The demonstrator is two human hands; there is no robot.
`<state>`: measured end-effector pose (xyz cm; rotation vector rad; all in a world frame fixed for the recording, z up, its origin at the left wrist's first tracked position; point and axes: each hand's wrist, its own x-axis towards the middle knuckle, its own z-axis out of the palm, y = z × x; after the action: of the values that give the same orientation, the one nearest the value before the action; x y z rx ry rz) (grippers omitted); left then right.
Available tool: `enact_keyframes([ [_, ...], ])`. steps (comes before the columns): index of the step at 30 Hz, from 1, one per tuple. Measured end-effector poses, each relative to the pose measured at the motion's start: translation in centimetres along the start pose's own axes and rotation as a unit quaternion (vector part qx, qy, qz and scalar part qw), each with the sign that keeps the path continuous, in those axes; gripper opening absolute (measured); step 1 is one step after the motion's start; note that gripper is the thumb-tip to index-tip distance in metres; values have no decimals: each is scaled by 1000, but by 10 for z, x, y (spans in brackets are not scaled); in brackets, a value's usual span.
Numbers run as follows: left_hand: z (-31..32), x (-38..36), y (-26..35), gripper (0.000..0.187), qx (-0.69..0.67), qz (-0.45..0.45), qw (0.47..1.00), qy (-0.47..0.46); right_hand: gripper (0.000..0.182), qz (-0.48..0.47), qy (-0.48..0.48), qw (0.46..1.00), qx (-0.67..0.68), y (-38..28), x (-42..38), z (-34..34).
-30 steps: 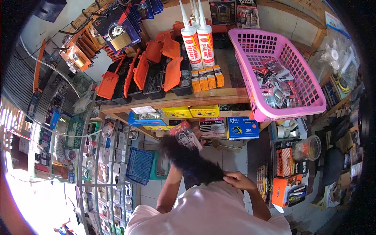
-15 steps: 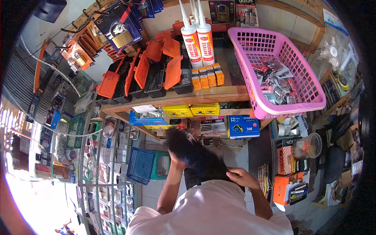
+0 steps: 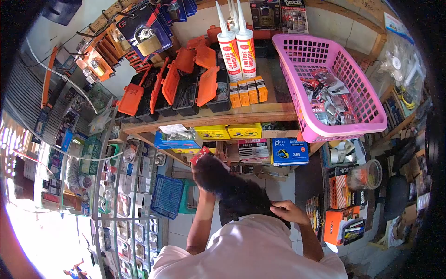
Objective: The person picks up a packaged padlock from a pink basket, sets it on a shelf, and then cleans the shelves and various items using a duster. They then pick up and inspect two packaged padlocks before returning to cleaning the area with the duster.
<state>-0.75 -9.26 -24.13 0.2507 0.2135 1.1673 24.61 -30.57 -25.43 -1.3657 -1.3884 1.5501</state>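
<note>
A dark, furry mass stretches diagonally over my lap; I cannot make out what it is. My left hand is at its left end, with the fingers hidden behind it. A small red-and-white card shows above that same end. At the right edge of the dark mass, my right hand touches it with fingers bent together; what lies between them, if anything, is hidden.
The wooden shelf ahead bears orange-lidded boxes, sealant tubes and a pink basket of small packs. Below are a blue box, a blue crate and an orange box.
The red card now shows above the furry mass. The left end of that mass has shifted slightly left and down. My right hand has barely moved.
</note>
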Motion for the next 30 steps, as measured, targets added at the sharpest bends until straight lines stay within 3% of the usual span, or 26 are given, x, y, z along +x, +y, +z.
enact_keyframes([
  [2, 11, 3, 1, 63, 72, 45, 994, 72, 34, 6, 26, 1000, 7, 5, 3, 8],
  [3, 33, 0, -1, 63, 90, 53, 979, 178, 34, -8, 33, 999, 21, 7, 5, 13],
  [4, 23, 1, 0, 63, 90, 53, 979, 177, 35, -22, 39, 998, 36, 8, 7, 17],
  [6, 13, 5, 1, 64, 60, 40, 997, -12, 35, 2, 25, 999, 29, 0, 5, 12],
  [8, 27, -1, -4, 63, -5, 31, 999, -4, 35, 29, 11, 999, 23, -3, 7, 14],
  [10, 45, 1, -1, 59, 133, 55, 980, 136, 35, 67, 89, 993, 40, -2, 14, 25],
  [12, 48, 1, -1, 52, 83, -24, 995, 53, 34, 58, 74, 994, 52, -16, 20, 23],
  [14, 59, -1, -10, 47, 73, -22, 988, 134, 33, 47, 57, 995, 64, -23, 29, 20],
  [16, 39, -9, -10, 44, 72, -55, 990, 110, 33, 29, 63, 989, 127, -18, 38, 19],
  [18, 17, -11, -10, 41, 70, -87, 990, 84, 33, 15, 61, 993, 103, -19, 41, 19],
  [20, -1, -6, -5, 47, 55, -110, 992, 9, 33, 0, 58, 995, 79, -19, 41, 18],
  [21, 4, -1, 4, 49, 0, -109, 985, -138, 34, 27, 45, 997, 63, -16, 37, 16],
  [22, 9, 0, 7, 49, -1, -108, 985, -137, 35, 55, 31, 997, 48, -14, 32, 15],
  [23, 15, 1, 10, 44, 56, -13, 998, -20, 35, 56, 30, 997, 48, -13, 25, 14],
  [25, 47, 6, 19, 44, 70, 92, 988, 104, 39, 42, 10, 998, 41, -11, 11, 13],
  [30, 40, 1, 29, 53, 56, 48, 996, 47, 42, 41, 15, 999, 14, -3, 5, 18],
])
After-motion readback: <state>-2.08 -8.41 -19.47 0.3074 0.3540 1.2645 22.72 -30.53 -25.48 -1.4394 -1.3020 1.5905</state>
